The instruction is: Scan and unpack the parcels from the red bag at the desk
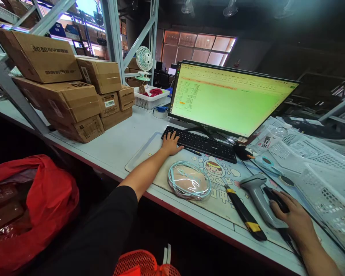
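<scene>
Closest to me, at the bottom edge of the frame, is some orange-red mesh (136, 257), and a red bag (59, 191) with wrapped stuff inside fills the lower left. Over at lower right I've got my right grip (297, 220) (bare hand, yeah) draped over a black mouse (278, 200). Fingers are curved on top of it, but I can't tell how tightly they close. Just left of that lies a grey handheld scanner (255, 190), then a black and yellow cutter (243, 211) on a slant. A clear pouch with light blue edging (189, 180) lies below center, on a cartoon desk mat (145, 157).

A bit farther up, around mid-frame, my left grip (170, 145) is palm down with the fingers apart, touching the left end of the black keyboard (208, 145) and not clamped on anything. White perforated baskets (327, 188) crowd the right side of the desk (123, 132).

Behind the keyboard, the monitor (232, 103) is showing a yellow-green sheet. Cardboard boxes (66, 101) are stacked at upper left, with a white basket (151, 101) holding something red beyond them. Farther back there's a fan (144, 58), then a paned window (197, 45) top center.
</scene>
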### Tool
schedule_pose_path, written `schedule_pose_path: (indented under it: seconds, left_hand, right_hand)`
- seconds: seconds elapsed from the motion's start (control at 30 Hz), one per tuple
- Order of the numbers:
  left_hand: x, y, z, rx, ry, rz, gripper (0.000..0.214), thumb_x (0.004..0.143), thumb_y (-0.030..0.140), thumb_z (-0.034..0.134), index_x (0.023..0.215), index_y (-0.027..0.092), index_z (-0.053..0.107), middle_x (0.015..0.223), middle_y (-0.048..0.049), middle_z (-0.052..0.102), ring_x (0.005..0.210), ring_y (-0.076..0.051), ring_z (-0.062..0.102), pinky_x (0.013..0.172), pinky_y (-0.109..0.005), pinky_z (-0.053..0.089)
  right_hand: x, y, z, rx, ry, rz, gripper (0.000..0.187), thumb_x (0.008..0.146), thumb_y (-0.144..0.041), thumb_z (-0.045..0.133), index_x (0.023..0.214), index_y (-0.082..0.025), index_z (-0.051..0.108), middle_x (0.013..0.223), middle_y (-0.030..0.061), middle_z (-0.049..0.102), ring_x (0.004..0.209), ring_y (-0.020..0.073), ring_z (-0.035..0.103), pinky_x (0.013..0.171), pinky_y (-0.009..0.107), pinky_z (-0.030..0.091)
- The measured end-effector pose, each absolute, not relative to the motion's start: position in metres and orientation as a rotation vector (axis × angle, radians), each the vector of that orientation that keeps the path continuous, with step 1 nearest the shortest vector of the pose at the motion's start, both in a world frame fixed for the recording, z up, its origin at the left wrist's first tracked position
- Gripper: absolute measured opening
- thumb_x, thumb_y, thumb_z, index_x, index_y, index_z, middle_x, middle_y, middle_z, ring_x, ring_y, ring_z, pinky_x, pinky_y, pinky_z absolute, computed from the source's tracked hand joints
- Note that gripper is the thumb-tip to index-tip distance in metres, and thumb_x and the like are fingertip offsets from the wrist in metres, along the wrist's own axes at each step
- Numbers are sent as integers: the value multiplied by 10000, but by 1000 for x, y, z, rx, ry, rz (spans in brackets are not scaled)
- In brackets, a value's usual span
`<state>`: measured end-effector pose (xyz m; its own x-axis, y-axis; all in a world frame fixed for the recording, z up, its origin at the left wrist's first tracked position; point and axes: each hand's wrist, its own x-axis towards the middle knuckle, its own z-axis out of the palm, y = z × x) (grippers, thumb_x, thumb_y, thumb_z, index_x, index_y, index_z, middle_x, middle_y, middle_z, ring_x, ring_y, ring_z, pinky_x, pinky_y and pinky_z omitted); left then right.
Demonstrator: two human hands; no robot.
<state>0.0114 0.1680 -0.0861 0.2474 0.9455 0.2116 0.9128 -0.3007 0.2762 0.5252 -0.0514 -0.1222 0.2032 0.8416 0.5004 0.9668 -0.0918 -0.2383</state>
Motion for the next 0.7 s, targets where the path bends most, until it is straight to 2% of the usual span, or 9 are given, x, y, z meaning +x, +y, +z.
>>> schedule_pose_path:
  seconds: [0.1, 0.33, 0.7]
  left_hand:
    - [11, 169, -88, 2410, 1785, 515, 716, 978, 659, 472, 1546, 225, 501, 1769, -72, 208, 1614, -386, 195, 1319, -586, 168]
    - [11, 173, -93, 2406, 1780, 551, 736, 971, 646, 483, 1580, 234, 452, 1761, -84, 236, 1623, -380, 167, 1323, -589, 136]
    - [11, 175, -95, 2411, 1776, 556, 739, 982, 637, 470, 1593, 223, 430, 1754, -89, 257, 1622, -371, 179, 1329, -580, 117]
  right_hand:
    - [525, -52, -121, -1988, -1666, -313, 737, 773, -733, 451, 1266, -242, 694, 1344, 131, 669, 1229, 363, 671, 1067, 511, 542]
    - [525, -53, -122, -1994, -1672, -318, 672, 780, -713, 453, 1242, -279, 677, 1337, 107, 671, 1190, 358, 687, 1024, 515, 561]
    - [520, -58, -114, -2023, -1674, -262, 673, 788, -706, 437, 1234, -260, 672, 1364, 129, 658, 1215, 390, 672, 1047, 558, 547]
